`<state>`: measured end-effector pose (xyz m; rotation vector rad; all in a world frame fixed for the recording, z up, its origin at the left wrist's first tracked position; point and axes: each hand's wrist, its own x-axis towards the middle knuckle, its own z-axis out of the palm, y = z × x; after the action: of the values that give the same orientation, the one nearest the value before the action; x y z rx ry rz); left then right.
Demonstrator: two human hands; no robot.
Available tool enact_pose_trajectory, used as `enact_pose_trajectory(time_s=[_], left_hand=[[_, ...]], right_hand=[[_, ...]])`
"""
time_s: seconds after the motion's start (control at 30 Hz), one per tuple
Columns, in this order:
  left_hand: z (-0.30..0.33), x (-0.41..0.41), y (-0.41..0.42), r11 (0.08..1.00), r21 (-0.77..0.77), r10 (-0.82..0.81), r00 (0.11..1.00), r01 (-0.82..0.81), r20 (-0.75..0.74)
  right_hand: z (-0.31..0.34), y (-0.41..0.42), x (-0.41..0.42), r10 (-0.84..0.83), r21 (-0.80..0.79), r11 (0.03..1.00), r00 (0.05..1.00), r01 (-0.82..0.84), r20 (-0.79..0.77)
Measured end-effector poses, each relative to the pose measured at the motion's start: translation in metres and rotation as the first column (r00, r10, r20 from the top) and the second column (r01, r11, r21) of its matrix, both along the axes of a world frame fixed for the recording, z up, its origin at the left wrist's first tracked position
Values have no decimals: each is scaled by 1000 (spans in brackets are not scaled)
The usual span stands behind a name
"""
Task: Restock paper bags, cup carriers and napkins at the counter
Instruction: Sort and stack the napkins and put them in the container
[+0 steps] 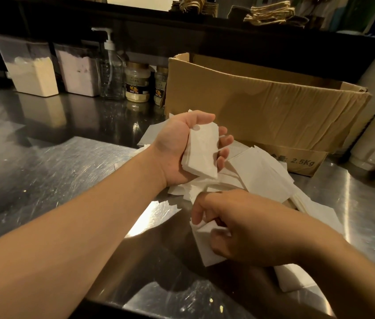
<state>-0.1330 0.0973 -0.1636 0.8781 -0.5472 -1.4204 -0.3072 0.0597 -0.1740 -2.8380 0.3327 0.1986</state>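
You are gathering napkins: your left hand (182, 146) is gripping a napkin stack (201, 153), your right hand (246, 229) pinching a loose napkin (207, 247) off the bench (43, 171). Next, I judge, add it squarely to the stack.

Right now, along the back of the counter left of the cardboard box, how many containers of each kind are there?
Clear bins of powder: 2, one cream, one pinkish
Pump bottle: 1
Labelled jars: 2, one in full view, one partly hidden by the cardboard box
Total: 5
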Motion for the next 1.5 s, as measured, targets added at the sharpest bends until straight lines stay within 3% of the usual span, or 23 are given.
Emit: enact_pose_trajectory(time_s=[0.1,0.2,0.37,0.5,0.63,0.93,1.07,1.23,1.4,1.5], left_hand=[[0,1,0,1000,13,6,1000,-6,27],[0,-1,1,1000,8,14,999,-14,49],[1,1,2,999,-30,-20,994,23,106],[0,0,1,990,-73,-115,986,124,122],[-3,-5,0,974,-149,-152,980,170,130],[-3,-7,-1,984,-114,-108,971,134,212],[-3,-12,4,980,-148,-96,965,135,244],[-8,-9,9,942,-137,-271,934,307,232],[-8,-12,10,939,-115,-276,911,323,306],[-12,-8,6,956,-66,-243,897,287,368]], right_hand=[[2,-2,-1,-9,59,998,992,2,125],[7,-8,-6,-10,223,972,940,-71,342],[14,-17,-14,-74,481,821,780,-306,622],[15,-22,-13,-172,508,775,648,-376,742],[16,-21,-11,-288,536,770,561,-346,776],[10,-26,-3,-492,535,843,475,53,729],[7,-31,-2,-496,497,858,467,132,732],[5,-32,-2,-506,492,856,448,159,737],[4,-34,0,-403,301,912,481,278,779],[2,-34,2,-401,277,912,504,304,765]])
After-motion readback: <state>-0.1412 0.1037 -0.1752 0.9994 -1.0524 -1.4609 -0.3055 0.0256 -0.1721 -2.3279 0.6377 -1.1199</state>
